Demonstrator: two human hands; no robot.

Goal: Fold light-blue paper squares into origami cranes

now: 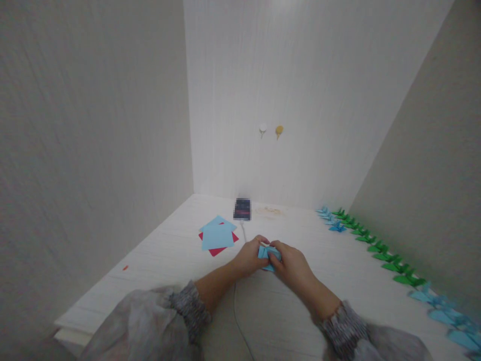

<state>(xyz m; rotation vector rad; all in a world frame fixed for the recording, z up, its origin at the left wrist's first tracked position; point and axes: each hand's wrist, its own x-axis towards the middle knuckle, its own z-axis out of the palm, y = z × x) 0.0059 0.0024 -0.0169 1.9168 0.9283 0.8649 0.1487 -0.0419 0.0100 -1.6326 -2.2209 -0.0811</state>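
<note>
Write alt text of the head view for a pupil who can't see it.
A person's left hand and right hand hold folded blue paper over a white table. Square blue and red paper sheets lie to the left; folded green and blue paper figures line the right side.

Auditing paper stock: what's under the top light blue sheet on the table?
Corners of a red sheet stick out from under it, and part of another light blue sheet shows on the far side. Their middles, and any further sheets, are covered.
</note>
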